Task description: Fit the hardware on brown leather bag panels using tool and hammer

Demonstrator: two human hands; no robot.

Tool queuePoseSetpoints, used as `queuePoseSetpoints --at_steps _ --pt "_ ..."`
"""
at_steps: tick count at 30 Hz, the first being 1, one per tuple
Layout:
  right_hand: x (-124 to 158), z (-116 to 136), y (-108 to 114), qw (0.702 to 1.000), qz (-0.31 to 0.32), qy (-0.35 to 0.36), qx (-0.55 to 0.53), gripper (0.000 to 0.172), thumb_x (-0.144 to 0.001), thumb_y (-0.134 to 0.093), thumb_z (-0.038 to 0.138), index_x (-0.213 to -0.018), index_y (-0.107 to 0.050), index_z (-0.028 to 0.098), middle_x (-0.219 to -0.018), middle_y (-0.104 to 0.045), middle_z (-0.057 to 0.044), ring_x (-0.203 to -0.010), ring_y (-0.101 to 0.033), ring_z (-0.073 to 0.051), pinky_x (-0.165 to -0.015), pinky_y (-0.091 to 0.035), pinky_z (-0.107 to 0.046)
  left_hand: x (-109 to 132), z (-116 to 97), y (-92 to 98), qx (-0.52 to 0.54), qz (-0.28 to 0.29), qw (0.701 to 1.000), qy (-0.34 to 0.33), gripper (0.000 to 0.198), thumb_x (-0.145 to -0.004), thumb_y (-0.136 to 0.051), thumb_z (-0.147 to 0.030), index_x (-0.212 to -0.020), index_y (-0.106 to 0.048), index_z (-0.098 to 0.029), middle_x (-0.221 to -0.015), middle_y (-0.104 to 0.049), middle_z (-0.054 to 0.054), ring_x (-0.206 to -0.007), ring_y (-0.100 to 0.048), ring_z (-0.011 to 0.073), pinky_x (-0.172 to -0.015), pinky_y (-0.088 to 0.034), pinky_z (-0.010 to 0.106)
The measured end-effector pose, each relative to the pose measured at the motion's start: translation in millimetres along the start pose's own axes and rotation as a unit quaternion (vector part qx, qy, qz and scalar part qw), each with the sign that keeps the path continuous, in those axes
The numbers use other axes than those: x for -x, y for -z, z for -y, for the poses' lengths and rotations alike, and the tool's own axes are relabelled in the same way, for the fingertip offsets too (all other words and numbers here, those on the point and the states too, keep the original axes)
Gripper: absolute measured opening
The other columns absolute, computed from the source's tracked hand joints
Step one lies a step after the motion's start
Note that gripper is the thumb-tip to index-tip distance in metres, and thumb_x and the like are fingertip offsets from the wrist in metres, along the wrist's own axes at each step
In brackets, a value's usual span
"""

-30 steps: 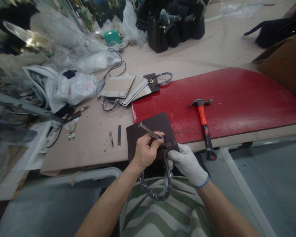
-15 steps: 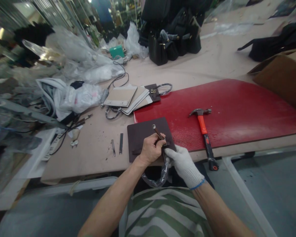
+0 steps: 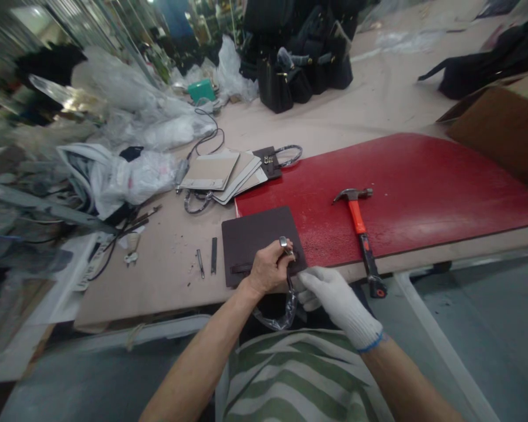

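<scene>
A dark brown flat leather panel [image 3: 257,234] lies at the table's front edge, partly over a red board. My bare left hand [image 3: 270,266] is closed round a short metal punch [image 3: 283,241], its shiny end pointing up, near the panel's right side. What lies under the punch is hidden by my fingers. A plastic-wrapped handle [image 3: 286,316] hangs from the panel over the table edge. My right hand [image 3: 334,296], in a white knitted glove, is just off the panel's lower right corner, fingers loosely bent and apart, with nothing visible in them.
A claw hammer [image 3: 359,234] with a red and black grip lies on the red board [image 3: 413,193]. Left of the panel are a dark flat bar [image 3: 213,256] and a thin metal rod [image 3: 200,264]. Stacked beige panels [image 3: 211,171], black bags [image 3: 275,82] and a cardboard box [image 3: 501,129] stand farther back.
The punch has gone from slanted to nearly upright in my left hand. My gloved right hand has drawn off the panel's corner, to the right and slightly down. The view has shifted slightly.
</scene>
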State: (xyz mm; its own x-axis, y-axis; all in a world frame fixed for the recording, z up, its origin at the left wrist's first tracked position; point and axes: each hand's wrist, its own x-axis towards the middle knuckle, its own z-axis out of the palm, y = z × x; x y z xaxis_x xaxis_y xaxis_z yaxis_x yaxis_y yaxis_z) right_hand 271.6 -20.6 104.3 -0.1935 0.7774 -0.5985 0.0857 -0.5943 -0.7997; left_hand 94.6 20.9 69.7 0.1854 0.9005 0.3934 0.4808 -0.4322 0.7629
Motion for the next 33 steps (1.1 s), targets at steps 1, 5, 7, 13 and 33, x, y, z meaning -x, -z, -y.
queuePoseSetpoints --at_steps 1,5,7,13,33 --pt "4 2 5 0.998 -0.003 0.014 0.069 0.018 -0.086 -0.063 0.034 -0.077 -0.065 0.019 -0.06 -0.067 -0.004 -0.049 -0.061 -0.017 -0.044 -0.048 -0.025 0 0 -0.2 -0.003 0.001 1.0 -0.001 0.021 -0.087 -0.062 -0.017 -0.106 -0.069 -0.021 -0.109 -0.077 0.009 -0.108 -0.073 0.024 -0.101 -0.058 0.04" --pt "20 23 35 0.889 -0.151 0.151 0.405 0.022 -0.094 -0.056 0.038 -0.095 -0.071 0.021 -0.085 -0.074 -0.009 -0.077 -0.07 -0.025 -0.067 -0.052 -0.033 0 1 -1.0 -0.006 0.0 1.0 -0.016 0.022 -0.088 -0.062 -0.017 -0.108 -0.068 -0.02 -0.11 -0.076 0.009 -0.109 -0.073 0.0245 -0.101 -0.058 0.041" --pt "23 33 53 0.794 -0.262 0.198 0.511 0.035 -0.093 -0.06 0.04 -0.118 -0.068 0.018 -0.109 -0.072 -0.016 -0.097 -0.069 -0.033 -0.08 -0.052 -0.04 0 1 -1.6 -0.008 0.001 1.0 -0.025 0.021 -0.089 -0.062 -0.018 -0.109 -0.068 -0.02 -0.111 -0.076 0.011 -0.11 -0.072 0.0256 -0.101 -0.058 0.042" --pt "7 32 95 0.69 -0.3 0.091 0.652 0.045 -0.092 -0.046 0.02 -0.133 -0.054 0.003 -0.109 -0.063 -0.024 -0.081 -0.071 -0.035 -0.061 -0.048 -0.039 0 0 -2.6 -0.009 0.002 0.999 -0.042 0.015 -0.09 -0.061 -0.016 -0.102 -0.068 -0.02 -0.103 -0.075 0.01 -0.103 -0.073 0.0257 -0.098 -0.059 0.041" --pt "104 91 72 0.875 -0.148 0.269 0.376 0.038 -0.089 -0.055 0.061 -0.077 -0.058 0.025 -0.058 -0.058 -0.001 -0.051 -0.057 -0.02 -0.047 -0.042 -0.03 -2 -2 -5.1 -0.007 -0.011 0.998 -0.06 0.013 -0.088 -0.06 -0.012 -0.097 -0.066 -0.02 -0.097 -0.073 0.006 -0.093 -0.072 0.0209 -0.088 -0.058 0.031"
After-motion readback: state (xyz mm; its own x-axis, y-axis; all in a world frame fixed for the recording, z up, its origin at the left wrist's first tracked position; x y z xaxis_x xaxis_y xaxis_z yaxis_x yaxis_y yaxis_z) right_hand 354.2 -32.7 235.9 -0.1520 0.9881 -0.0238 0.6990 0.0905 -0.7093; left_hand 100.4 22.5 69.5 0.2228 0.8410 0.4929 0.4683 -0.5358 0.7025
